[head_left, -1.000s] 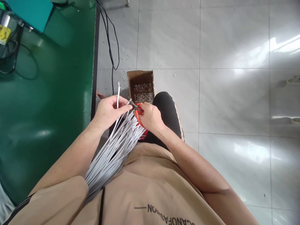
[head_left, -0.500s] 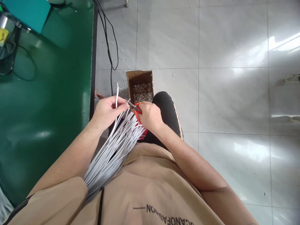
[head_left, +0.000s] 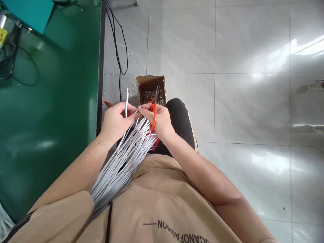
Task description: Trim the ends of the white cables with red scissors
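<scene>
Right hand [head_left: 162,121], centre frame — grip closed on orange-handled cutters [head_left: 153,109], whose tips a second ago met the wire end and now swing up over the cardboard box [head_left: 151,88]; that cut looks finished. Left hand [head_left: 117,119] pinches one white wire [head_left: 126,101] upright. One cutter, one box, one wire bundle [head_left: 121,165] — dozens of strands — across the lap, green tabletop [head_left: 50,101] at left.

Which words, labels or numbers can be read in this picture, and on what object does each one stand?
"SCANOFASHION", seen upside down and cut off at the bottom edge, so the first letters are uncertain: printed on the beige shirt of the person.
Yellow label on the metal object at the far left of the green table: too small and blurred to read.
No other text is visible.
</scene>
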{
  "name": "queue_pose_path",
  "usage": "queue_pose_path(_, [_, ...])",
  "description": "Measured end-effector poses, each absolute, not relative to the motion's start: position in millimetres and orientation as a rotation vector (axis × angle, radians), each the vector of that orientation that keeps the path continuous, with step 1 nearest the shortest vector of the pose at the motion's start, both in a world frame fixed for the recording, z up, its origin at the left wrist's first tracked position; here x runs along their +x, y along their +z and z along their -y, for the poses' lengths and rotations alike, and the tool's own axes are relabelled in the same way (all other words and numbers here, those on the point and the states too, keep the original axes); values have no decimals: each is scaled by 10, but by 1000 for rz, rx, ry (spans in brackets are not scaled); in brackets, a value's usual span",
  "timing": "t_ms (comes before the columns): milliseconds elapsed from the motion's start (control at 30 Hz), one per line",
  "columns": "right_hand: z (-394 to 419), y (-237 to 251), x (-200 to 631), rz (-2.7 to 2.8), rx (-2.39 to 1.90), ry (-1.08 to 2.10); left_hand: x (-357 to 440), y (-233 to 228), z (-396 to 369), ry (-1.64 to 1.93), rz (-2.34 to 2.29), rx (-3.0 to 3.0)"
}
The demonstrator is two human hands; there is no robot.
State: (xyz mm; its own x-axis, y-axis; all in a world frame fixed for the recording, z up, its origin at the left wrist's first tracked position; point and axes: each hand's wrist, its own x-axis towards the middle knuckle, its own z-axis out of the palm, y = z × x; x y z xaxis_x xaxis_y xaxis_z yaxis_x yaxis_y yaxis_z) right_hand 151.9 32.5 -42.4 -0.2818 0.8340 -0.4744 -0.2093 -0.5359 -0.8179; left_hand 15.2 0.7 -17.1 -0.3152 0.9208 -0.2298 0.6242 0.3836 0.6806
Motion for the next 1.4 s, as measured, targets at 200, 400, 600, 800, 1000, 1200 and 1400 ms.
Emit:
queue_pose_path(200, [-262,-497,1447,546,-1143,1976,153,-186,13,690,-2012,1292])
queue_pose_path(400, [-348,-529,1475,708,-1170,1936,85,-212,-21,829,-1700,939])
queue_pose_path(600, [-462,-603,1583,947,-1416,1703,74,-176,-32,862,-1566,863])
queue_pose_path(800, [-600,-408,1562,1093,-1194,1688,98,-185,-27,888,-1575,850])
queue_pose_path(1000, [-823,-261,1575,1194,-882,2129,72,-205,-15,801,-1465,849])
queue_pose_path(1200, [-782,-333,1614,1131,-769,2162,31,-217,-40,970,-1542,863])
queue_pose_path(1400, [-665,-455,1543,971,-821,2195,38,-233,-51,1029,-1627,886])
